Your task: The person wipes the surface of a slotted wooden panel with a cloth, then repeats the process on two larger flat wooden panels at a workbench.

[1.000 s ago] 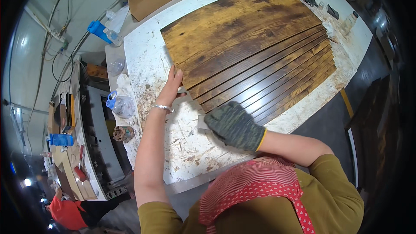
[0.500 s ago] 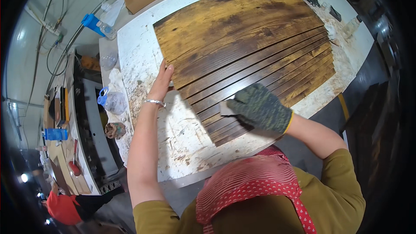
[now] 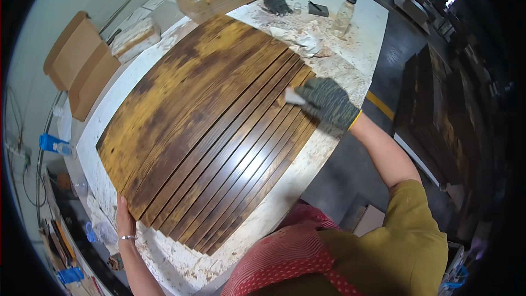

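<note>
Brown wood-grain boards [image 3: 170, 109] lie in an overlapping, stepped stack on a stained white table, their front edges showing as several strips. My right hand [image 3: 327, 101], in a dark green camouflage work glove with a yellow cuff, grips a small pale flat pad [image 3: 294, 97]. It presses the pad on the strips near the stack's right end. My left hand [image 3: 125, 219] is bare with a silver bracelet. Its fingers lie stretched along the stack's left end, partly hidden by the boards' edge.
Behind the stack lie a dark glove [image 3: 276, 4], a dark block [image 3: 318, 9], a crumpled cloth [image 3: 308, 44] and a capped clear bottle [image 3: 343, 16]. Cardboard boxes [image 3: 82, 71] stand at the far left. More dark boards [image 3: 438, 109] are piled on the right.
My view has turned toward the right. My right hand has slid the pad along the strips from the stack's left part to its right end. My left hand stays at the left end.
</note>
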Demonstrator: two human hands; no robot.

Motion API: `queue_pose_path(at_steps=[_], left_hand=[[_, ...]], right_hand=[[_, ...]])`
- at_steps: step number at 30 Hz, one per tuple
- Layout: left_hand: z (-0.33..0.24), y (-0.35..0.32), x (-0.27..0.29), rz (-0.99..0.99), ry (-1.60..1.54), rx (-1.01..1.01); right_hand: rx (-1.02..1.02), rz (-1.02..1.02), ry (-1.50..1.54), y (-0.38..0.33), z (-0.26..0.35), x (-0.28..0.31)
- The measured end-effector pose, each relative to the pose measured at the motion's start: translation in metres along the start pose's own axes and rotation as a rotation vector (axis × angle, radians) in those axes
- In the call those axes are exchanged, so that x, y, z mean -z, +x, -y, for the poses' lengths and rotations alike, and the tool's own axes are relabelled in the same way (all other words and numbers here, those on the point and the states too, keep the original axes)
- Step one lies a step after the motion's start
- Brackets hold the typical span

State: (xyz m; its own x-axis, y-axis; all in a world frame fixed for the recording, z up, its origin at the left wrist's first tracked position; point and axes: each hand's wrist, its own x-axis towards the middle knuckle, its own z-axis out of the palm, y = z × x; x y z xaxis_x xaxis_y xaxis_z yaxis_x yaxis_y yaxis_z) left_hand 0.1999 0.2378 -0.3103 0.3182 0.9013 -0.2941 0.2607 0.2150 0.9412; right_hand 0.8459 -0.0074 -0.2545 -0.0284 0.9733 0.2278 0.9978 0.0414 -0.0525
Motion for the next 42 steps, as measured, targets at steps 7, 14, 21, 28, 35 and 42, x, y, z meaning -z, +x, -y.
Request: queue_pose_path(at_steps=[7, 14, 21, 28, 35, 42], left_hand=[[-0.022, -0.014, -0.012, -0.01, 0.076, 0.06], [-0.024, -0.015, -0.011, 0.0, 0.054, 0.082], [-0.009, -0.01, 0.005, -0.029, 0.046, 0.068], [-0.013, -0.015, -0.005, -0.136, 0.083, 0.076], [-0.034, -0.022, -0.016, -0.106, 0.176, 0.131], [-0.033, -0.025, -0.02, -0.13, 0.141, 0.146]], right_hand=[[-0.648, -0.03, -0.07, 0.011, -0.045, 0.021], [0.23, 0.024, 0.342, 0.032, 0.1, 0.014], [0.024, -0.035, 0.102, 0.014, -0.033, -0.017], [-0.393, -0.055, -0.046, 0.024, -0.021, 0.031], [-0.341, 0.027, 0.079, 0.028, -0.012, 0.017], [-0.352, 0.114, 0.114, 0.008, -0.029, 0.015]])
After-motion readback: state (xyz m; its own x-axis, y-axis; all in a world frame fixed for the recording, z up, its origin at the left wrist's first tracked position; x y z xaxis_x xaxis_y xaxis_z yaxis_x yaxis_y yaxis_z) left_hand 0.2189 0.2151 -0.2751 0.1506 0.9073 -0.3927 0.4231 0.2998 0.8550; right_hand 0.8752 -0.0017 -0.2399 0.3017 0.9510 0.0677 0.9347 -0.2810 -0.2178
